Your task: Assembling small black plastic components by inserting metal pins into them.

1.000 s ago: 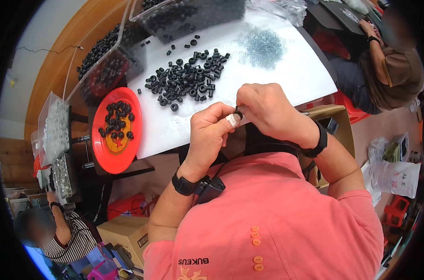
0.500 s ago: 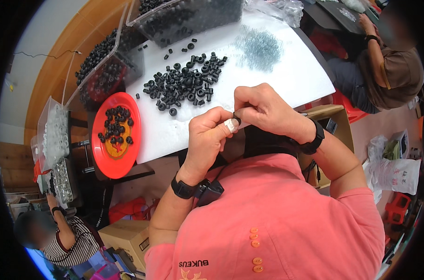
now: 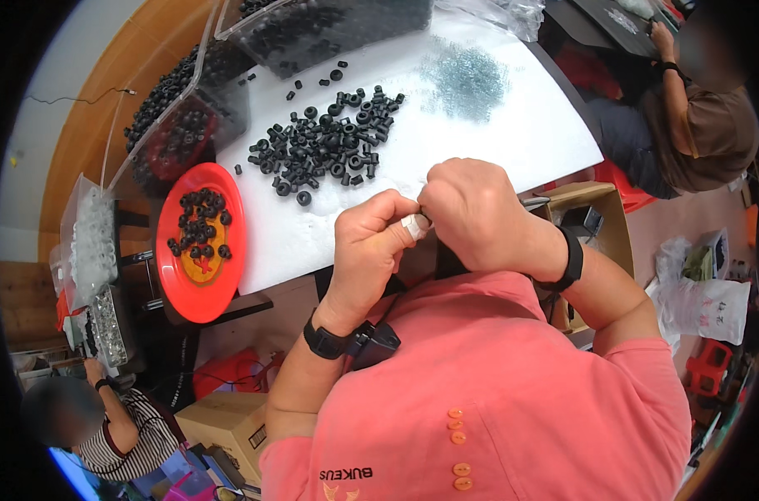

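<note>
My left hand (image 3: 373, 234), with white tape round its thumb, is closed in a pinch on a small black rubber part (image 3: 425, 220), mostly hidden by the fingers. Against it, my right hand (image 3: 475, 213) is curled with its knuckles up; its fingertips are out of sight, so what they grip cannot be made out. Both hands meet just off the near edge of a white tabletop board (image 3: 538, 134). Beyond them lies a heap of black rubber parts (image 3: 329, 142), some ring-shaped, some like short tubes. A red plate (image 3: 172, 271) at the left bears several black pieces (image 3: 200, 224).
Clear plastic bins (image 3: 329, 37) of black parts stand at the back and left. Tiny grey-green pieces (image 3: 463, 82) spread over the board's far right. An open cardboard box (image 3: 617, 238) sits right of my right arm. Two other people work at the far right and lower left.
My right hand has turned over at the wrist, its knuckles now covering the fingertips and most of the black part. My left hand has barely moved. The view has shifted slightly.
</note>
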A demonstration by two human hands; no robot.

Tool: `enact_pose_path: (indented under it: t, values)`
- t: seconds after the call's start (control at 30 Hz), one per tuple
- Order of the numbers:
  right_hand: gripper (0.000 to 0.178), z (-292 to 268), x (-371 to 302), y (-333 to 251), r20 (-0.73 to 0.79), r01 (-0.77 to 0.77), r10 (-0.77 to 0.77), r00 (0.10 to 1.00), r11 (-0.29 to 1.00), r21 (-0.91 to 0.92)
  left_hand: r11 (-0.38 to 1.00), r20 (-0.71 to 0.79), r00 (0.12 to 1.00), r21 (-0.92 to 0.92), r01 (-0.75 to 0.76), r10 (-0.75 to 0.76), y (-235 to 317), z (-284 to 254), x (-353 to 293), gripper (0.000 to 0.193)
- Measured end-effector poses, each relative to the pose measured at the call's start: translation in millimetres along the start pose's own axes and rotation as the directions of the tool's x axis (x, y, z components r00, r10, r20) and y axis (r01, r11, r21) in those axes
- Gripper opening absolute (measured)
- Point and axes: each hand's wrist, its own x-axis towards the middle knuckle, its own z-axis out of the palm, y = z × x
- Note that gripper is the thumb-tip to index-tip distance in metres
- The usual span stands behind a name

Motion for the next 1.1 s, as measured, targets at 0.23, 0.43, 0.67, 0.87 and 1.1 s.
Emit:
enact_pose_path:
  t: [0.23, 0.43, 0.67, 0.87, 1.1]
  values:
    - [0.016, 1.6, -6.1, 0.6, -0.008, -0.103, 0.106, 0.994, 0.980, 0.173, 1.000, 0.005, 1.000, -0.007, 0.030, -0.030, 1.6, -4.5, 0.2, 0.013]
    - [0.022, -1.9, -5.7, -7.3, -0.027, -0.080, 0.089, 0.996, 0.968, 0.237, 0.997, -0.039, 0.999, -0.076, 0.022, -0.025, 4.2, -0.5, 0.1, 0.013]
    - [0.028, 22.6, -8.3, -10.9, -0.209, -0.114, 0.144, 0.967, 0.982, 0.150, 0.998, 0.036, 0.998, -0.041, 0.043, -0.042, 5.5, -6.2, 1.5, 0.014]
    - [0.028, 24.2, -13.7, -10.8, -0.220, -0.088, 0.096, 0.971, 0.995, 0.044, 0.999, 0.056, 0.998, -0.039, -0.013, 0.015, 3.4, -4.7, -1.1, 0.012]
    - [0.029, 23.4, -12.6, -6.6, -0.210, -0.007, 0.001, 0.978, 1.000, -0.030, 0.998, 0.087, 0.996, 0.047, 0.029, -0.033, 6.9, -4.3, 2.4, 0.009]
